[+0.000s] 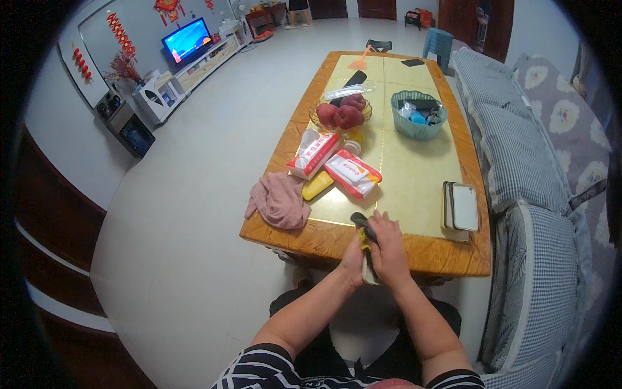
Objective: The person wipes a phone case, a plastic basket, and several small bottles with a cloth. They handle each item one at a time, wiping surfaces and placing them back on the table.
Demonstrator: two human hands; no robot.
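Note:
Both hands are together at the near edge of the table. My left hand (pixel 354 260) grips a pale, flat, case-like object (pixel 369 273) from its left side. A dark grey cloth with a yellow part (pixel 362 222) lies against this object, and my right hand (pixel 387 245) is closed over the cloth from the right. Most of the held object is hidden by the fingers. To the right, a stack of phone cases (pixel 465 206) stands near the table's corner. A yellow case-like object (pixel 318 185) and a crumpled pink cloth (pixel 279 202) lie to the left.
Beyond the hands, the wooden table (pixel 423 253) bears a wet-wipe pack (pixel 354 173), a tissue pack (pixel 315 153), a glass bowl (pixel 316 119) of red fruit and a green plastic basket (pixel 419 131) of small items. A sofa (pixel 539 253) runs along the right. A person (pixel 299 10) stands far back.

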